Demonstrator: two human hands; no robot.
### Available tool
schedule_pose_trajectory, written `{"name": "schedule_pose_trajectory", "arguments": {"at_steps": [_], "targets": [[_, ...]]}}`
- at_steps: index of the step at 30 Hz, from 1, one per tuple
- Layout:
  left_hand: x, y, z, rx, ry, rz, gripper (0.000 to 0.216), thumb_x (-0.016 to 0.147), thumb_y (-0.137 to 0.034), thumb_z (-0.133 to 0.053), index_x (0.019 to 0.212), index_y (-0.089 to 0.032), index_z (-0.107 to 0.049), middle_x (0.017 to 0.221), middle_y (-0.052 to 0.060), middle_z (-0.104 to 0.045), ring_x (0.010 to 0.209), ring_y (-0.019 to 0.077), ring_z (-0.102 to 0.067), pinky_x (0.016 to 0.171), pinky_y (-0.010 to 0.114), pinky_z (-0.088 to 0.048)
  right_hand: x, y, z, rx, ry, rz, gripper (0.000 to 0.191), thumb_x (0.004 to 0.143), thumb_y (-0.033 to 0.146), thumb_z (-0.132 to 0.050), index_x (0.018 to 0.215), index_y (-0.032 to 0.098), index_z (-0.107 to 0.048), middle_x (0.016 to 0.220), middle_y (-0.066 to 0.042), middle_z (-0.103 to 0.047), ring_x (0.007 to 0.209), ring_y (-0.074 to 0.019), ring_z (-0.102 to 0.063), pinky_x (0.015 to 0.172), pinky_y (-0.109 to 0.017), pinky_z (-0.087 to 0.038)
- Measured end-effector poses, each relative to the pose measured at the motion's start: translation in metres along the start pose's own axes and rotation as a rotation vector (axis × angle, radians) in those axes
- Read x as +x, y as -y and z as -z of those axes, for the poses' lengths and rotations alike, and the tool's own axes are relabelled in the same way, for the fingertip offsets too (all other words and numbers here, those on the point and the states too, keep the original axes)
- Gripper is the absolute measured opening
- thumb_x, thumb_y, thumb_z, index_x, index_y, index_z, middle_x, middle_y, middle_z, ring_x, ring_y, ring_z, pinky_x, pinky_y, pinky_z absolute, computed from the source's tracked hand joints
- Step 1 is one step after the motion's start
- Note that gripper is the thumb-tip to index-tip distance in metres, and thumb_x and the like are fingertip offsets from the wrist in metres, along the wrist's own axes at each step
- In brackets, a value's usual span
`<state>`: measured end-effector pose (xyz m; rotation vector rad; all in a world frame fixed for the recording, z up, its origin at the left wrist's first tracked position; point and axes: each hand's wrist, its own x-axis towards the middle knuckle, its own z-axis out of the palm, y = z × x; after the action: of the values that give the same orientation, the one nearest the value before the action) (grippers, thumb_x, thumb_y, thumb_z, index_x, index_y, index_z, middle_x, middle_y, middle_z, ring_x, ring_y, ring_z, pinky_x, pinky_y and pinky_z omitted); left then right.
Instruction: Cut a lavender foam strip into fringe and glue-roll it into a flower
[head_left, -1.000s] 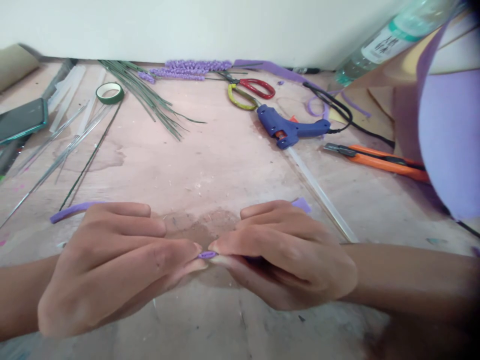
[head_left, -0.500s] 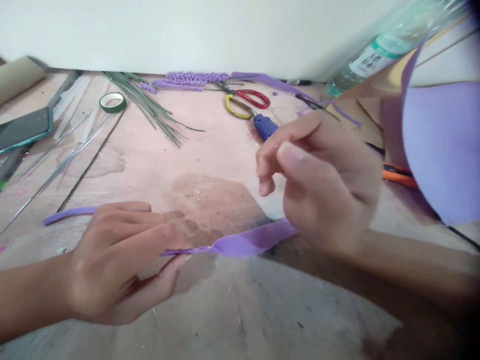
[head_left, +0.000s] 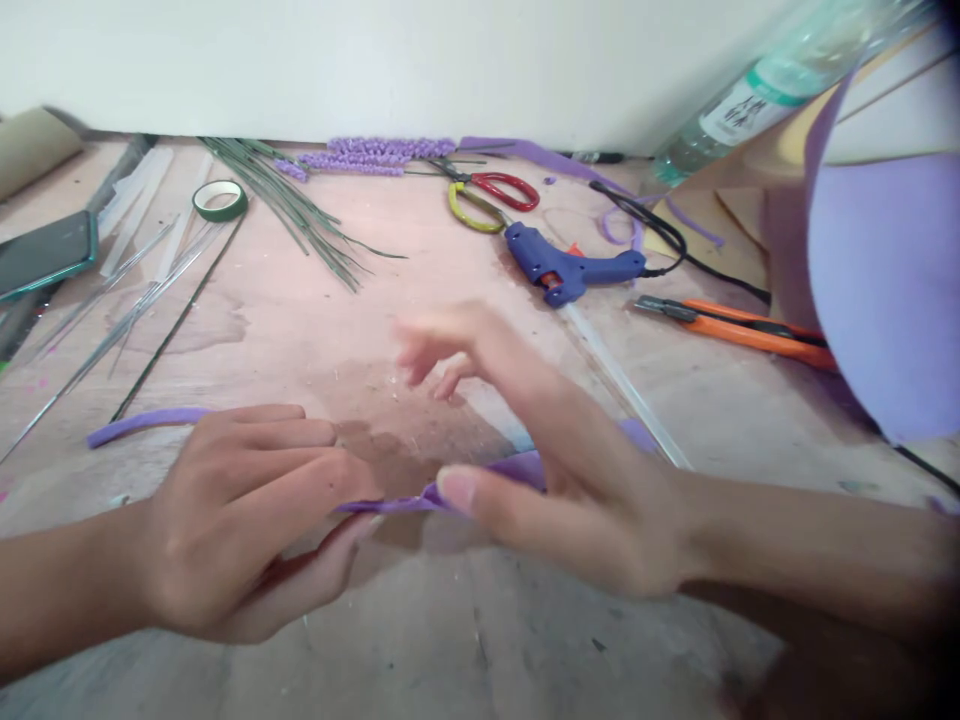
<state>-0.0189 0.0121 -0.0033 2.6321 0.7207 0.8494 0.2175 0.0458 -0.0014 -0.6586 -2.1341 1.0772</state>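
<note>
A purple strip (head_left: 401, 504), perhaps paper or felt, runs across the front of the table. My left hand (head_left: 255, 520) pinches it between thumb and forefinger, and the strip looks narrow and twisted just right of that grip. One flat end sticks out left of the hand. My right hand (head_left: 547, 450) is over the wider part of the strip, its thumb and fingers spread apart and slightly blurred. The thumb tip lies over the strip; whether it touches cannot be told. Part of the strip is hidden behind this hand.
Behind my right hand lie a blue glue gun (head_left: 547, 265), an orange cutter knife (head_left: 757, 332) and scissors (head_left: 506, 190). Green stems (head_left: 300, 215), purple flower spikes (head_left: 375, 158), green tape (head_left: 219, 202) and a phone (head_left: 49, 255) are further left. A bottle (head_left: 750, 105) leans at right.
My right hand has moved left and its fingers have spread, uncovering the glue gun and cutter knife. My left hand keeps its pinch on the strip, nearly unmoved.
</note>
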Motion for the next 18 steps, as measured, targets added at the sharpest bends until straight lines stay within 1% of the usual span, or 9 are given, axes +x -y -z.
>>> {"name": "schedule_pose_trajectory", "arguments": {"at_steps": [1, 3, 6, 8, 10, 14, 16, 18], "targets": [[0.0, 0.0, 0.0, 0.013, -0.002, -0.009, 0.014, 0.091, -0.008, -0.054, 0.083, -0.02, -0.054, 0.065, 0.001, -0.069, 0.053, 0.0167, -0.063, 0.046, 0.031, -0.044, -0.002, 0.001, -0.003, -0.007, 0.041, 0.041, 0.037, 0.086, 0.019, -0.067, 0.121, 0.018, -0.054, 0.112, -0.009, -0.06, 0.103, -0.0219, -0.059, 0.088, -0.039, -0.052], [-0.001, 0.0, 0.002, 0.036, 0.016, -0.014, 0.016, 0.091, -0.007, -0.053, 0.081, -0.02, -0.053, 0.065, 0.001, -0.07, 0.056, 0.0177, -0.066, 0.046, 0.031, -0.046, -0.005, 0.003, -0.009, -0.034, 0.052, 0.101, 0.02, 0.089, 0.02, -0.069, 0.106, 0.016, -0.059, 0.095, -0.006, -0.063, 0.089, -0.0186, -0.061, 0.079, -0.035, -0.053], [-0.003, -0.001, 0.002, 0.06, 0.011, -0.003, 0.018, 0.092, -0.009, -0.052, 0.079, -0.021, -0.052, 0.067, 0.002, -0.071, 0.056, 0.0174, -0.066, 0.047, 0.03, -0.049, -0.009, 0.003, -0.018, -0.079, 0.015, 0.131, 0.007, 0.093, 0.013, -0.065, 0.096, 0.016, -0.059, 0.087, -0.005, -0.065, 0.08, -0.0148, -0.06, 0.073, -0.03, -0.051], [-0.003, -0.002, 0.002, 0.061, 0.003, -0.003, 0.018, 0.093, -0.009, -0.052, 0.079, -0.021, -0.051, 0.065, 0.002, -0.071, 0.054, 0.0174, -0.066, 0.048, 0.031, -0.051, -0.01, 0.003, -0.021, -0.09, 0.002, 0.148, 0.008, 0.094, 0.008, -0.061, 0.094, 0.016, -0.06, 0.085, -0.004, -0.066, 0.079, -0.0135, -0.06, 0.072, -0.028, -0.051], [-0.003, -0.002, 0.002, 0.056, 0.016, -0.008, 0.017, 0.092, -0.007, -0.053, 0.081, -0.021, -0.052, 0.065, 0.003, -0.071, 0.054, 0.0184, -0.066, 0.049, 0.032, -0.051, -0.011, 0.002, -0.023, -0.094, -0.003, 0.151, 0.008, 0.095, 0.008, -0.06, 0.093, 0.016, -0.06, 0.084, -0.003, -0.065, 0.078, -0.0131, -0.06, 0.072, -0.027, -0.051], [-0.003, -0.001, 0.001, 0.066, 0.027, -0.012, 0.017, 0.091, -0.006, -0.053, 0.082, -0.021, -0.052, 0.072, 0.005, -0.075, 0.059, 0.0197, -0.069, 0.05, 0.032, -0.052, -0.013, -0.001, -0.025, -0.114, 0.021, 0.124, 0.01, 0.098, 0.008, -0.057, 0.094, 0.016, -0.059, 0.085, -0.002, -0.063, 0.08, -0.013, -0.057, 0.073, -0.027, -0.049], [-0.003, -0.001, 0.001, 0.075, 0.026, -0.011, 0.017, 0.092, -0.007, -0.053, 0.082, -0.022, -0.051, 0.07, 0.003, -0.074, 0.058, 0.0189, -0.069, 0.049, 0.031, -0.051, -0.013, -0.001, -0.025, -0.102, 0.021, 0.13, 0.009, 0.099, 0.009, -0.056, 0.095, 0.016, -0.059, 0.087, -0.002, -0.063, 0.081, -0.0132, -0.056, 0.073, -0.027, -0.049], [-0.002, -0.002, 0.002, 0.077, 0.015, 0.001, 0.018, 0.092, -0.008, -0.053, 0.081, -0.022, -0.05, 0.064, 0.0, -0.071, 0.053, 0.018, -0.066, 0.046, 0.031, -0.049, -0.013, -0.001, -0.024, -0.072, 0.024, 0.124, 0.007, 0.099, 0.011, -0.058, 0.095, 0.016, -0.059, 0.087, -0.002, -0.063, 0.08, -0.0133, -0.056, 0.074, -0.028, -0.048]]}}
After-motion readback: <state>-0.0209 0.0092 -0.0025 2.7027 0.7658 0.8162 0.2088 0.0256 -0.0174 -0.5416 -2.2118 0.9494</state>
